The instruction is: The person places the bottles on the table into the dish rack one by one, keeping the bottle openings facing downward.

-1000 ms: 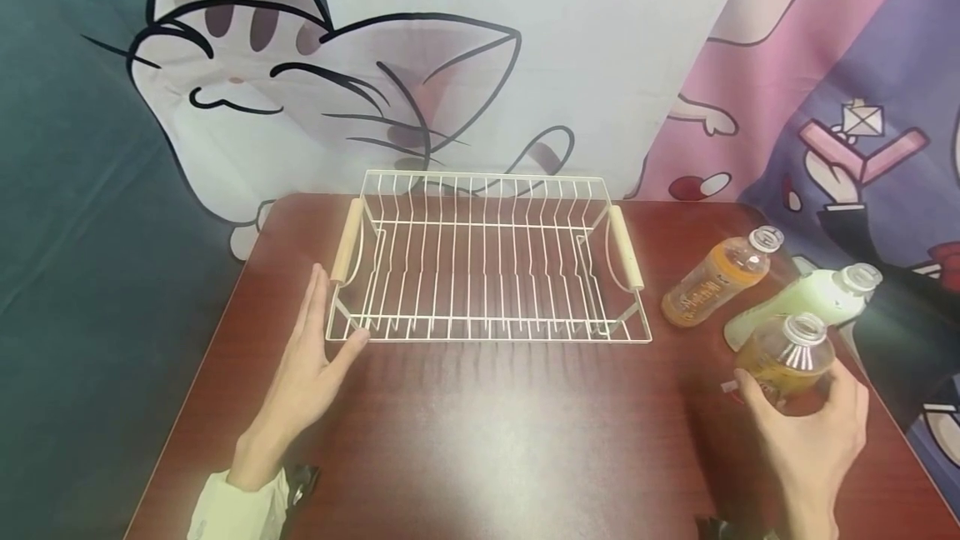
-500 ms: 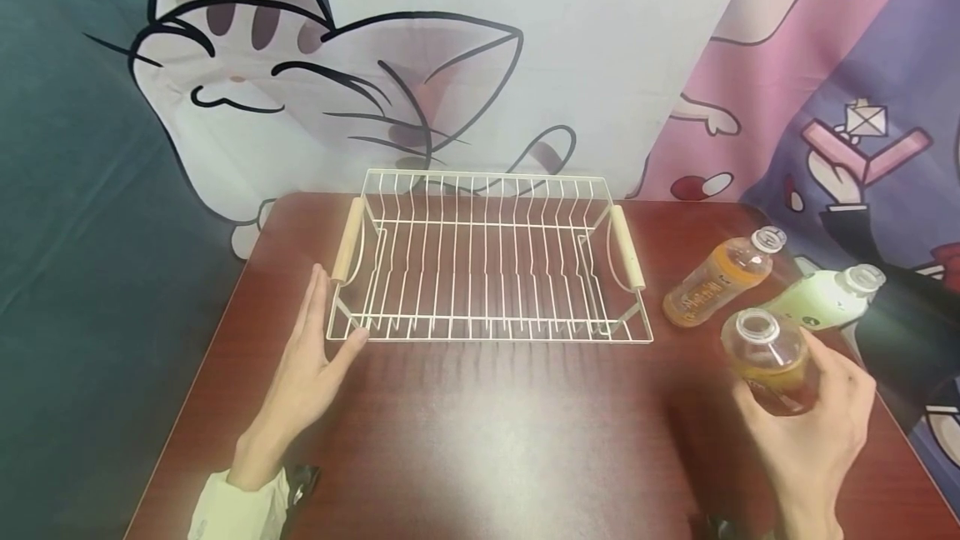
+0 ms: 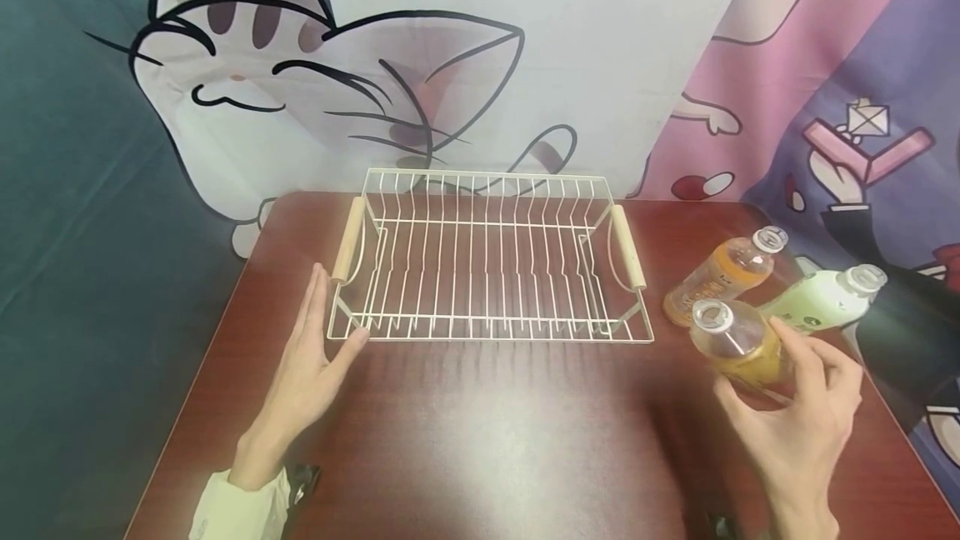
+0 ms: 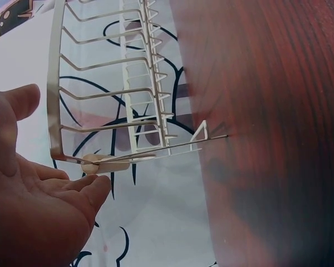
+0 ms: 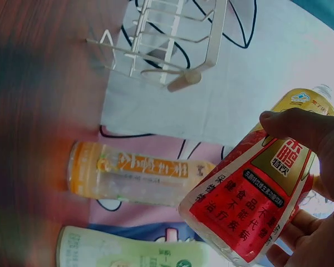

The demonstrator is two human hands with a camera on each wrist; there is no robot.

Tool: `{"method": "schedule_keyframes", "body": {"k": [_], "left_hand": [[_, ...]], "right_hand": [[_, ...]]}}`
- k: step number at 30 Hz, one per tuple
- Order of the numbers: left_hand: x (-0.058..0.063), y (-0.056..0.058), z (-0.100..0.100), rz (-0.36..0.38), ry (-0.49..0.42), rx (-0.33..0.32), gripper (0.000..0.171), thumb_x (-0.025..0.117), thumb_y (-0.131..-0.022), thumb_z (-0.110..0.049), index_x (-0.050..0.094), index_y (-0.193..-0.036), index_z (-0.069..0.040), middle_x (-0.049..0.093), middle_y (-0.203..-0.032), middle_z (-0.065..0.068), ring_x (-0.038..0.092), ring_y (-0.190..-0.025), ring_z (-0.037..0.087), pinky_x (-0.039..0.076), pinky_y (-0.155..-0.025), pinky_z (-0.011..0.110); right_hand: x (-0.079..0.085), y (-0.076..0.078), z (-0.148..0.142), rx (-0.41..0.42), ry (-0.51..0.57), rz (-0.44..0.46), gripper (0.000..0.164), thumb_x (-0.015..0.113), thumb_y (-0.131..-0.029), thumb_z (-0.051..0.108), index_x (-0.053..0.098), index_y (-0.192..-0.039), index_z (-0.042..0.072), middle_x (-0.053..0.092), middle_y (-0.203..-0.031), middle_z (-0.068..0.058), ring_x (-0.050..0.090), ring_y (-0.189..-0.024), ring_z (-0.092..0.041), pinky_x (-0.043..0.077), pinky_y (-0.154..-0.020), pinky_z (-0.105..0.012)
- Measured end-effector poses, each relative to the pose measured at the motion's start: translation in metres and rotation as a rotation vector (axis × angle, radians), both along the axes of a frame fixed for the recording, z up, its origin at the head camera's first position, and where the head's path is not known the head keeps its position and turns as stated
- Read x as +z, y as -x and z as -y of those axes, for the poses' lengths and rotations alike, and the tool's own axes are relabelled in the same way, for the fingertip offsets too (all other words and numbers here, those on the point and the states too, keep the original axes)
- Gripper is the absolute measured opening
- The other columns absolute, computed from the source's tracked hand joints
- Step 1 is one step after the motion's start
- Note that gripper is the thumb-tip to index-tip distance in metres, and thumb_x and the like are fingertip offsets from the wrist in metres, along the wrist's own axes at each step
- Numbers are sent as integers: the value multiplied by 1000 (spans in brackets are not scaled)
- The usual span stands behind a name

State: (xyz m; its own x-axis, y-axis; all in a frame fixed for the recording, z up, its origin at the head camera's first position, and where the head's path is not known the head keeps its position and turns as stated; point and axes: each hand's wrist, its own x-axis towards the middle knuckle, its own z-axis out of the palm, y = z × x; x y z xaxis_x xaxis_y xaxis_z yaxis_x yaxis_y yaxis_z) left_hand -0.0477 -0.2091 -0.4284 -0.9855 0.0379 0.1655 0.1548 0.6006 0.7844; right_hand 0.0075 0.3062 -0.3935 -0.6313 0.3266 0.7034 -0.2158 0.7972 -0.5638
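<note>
My right hand (image 3: 806, 402) grips a clear drink bottle (image 3: 738, 352) of yellow liquid, thumb on one side and fingers on the other. The right wrist view shows its red and gold label (image 5: 250, 200) and its base off the table. The bottle leans left in the head view, its cap towards the rack. With fingers straight, my left hand (image 3: 303, 373) is at the front left corner of a white wire dish rack (image 3: 491, 342). Its fingertips are right by the rack's wooden left handle (image 3: 348, 240), the thumb near the front wire.
Right of the rack stand an orange drink bottle (image 3: 731, 269) and a pale green bottle (image 3: 821, 298), the latter partly hidden behind the held bottle. A printed cloth (image 3: 600, 48) hangs behind the dark red table (image 3: 480, 440).
My right hand has lifted the yellow drink bottle and carried it left, tilting its cap leftward. The left hand and the rack stay in place.
</note>
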Motion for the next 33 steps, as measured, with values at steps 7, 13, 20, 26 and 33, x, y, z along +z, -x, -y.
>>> {"method": "schedule_keyframes", "body": {"k": [7, 13, 20, 26, 33], "left_hand": [[0, -1, 0, -16, 9, 4, 98, 72, -109, -31, 6, -180, -17, 4, -187, 6, 9, -172, 36, 15, -134, 66], [1, 0, -1, -23, 10, 2, 98, 72, -108, -31, 6, -180, -18, 5, -187, 5, 9, -172, 36, 15, -134, 67], [0, 0, -1, -21, 10, -3, 99, 72, -108, -30, 6, -180, -18, 5, -187, 5, 9, -172, 36, 16, -134, 67], [1, 1, -1, -9, 9, -4, 99, 72, -109, -30, 5, -180, -19, 4, -187, 4, 8, -172, 35, 15, -134, 67], [3, -1, -2, -19, 18, -3, 100, 74, -108, -28, 6, -180, -17, 2, -188, 5, 6, -172, 34, 15, -135, 66]], "right_hand": [[10, 5, 18, 68, -58, -42, 74, 78, -70, 38, 75, -132, -3, 45, -135, 25, 40, -130, 4, 22, -107, -26], [14, 6, 28, 118, -113, -69, 68, 76, -75, 39, 76, -128, -4, 63, -117, -35, 39, -131, 1, 19, -112, -30], [14, 11, 37, 146, -196, -110, 59, 74, -80, 38, 79, -126, 2, 60, -116, -36, 53, -117, -50, 22, -117, -45], [16, 13, 43, 171, -244, -125, 58, 75, -74, 27, 79, -126, 3, 57, -116, -35, 46, -111, -61, 20, -117, -49], [18, 14, 48, 212, -290, -152, 58, 74, -70, 17, 79, -127, 5, 59, -117, -35, 49, -110, -54, 21, -123, -58]]}}
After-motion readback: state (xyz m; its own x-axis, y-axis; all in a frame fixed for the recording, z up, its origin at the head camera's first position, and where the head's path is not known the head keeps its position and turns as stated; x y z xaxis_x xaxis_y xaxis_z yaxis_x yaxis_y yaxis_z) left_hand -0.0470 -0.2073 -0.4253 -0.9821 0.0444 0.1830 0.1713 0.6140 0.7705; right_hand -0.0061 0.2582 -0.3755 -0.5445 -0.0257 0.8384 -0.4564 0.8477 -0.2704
